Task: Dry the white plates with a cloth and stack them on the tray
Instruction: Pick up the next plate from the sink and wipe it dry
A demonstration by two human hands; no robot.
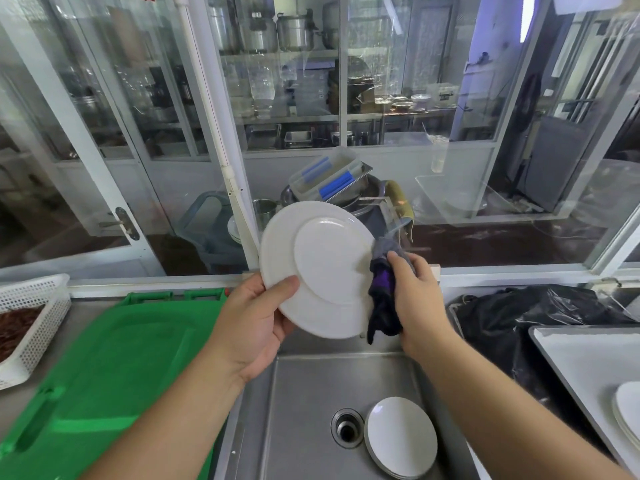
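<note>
Evidently the white plate was rigid, glazed, breakable and likely slick while damp, so its rim was the safest hold. The left hand pinched that rim at seven o'clock, underside facing the camera above the sink; the right hand gripped a dark cloth against its three o'clock edge.

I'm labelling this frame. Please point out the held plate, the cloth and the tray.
held plate (329, 265), head view, centre of its underside.
cloth (382, 299), head view, dark bunched middle.
tray (575, 355), head view, bare white floor.
</note>
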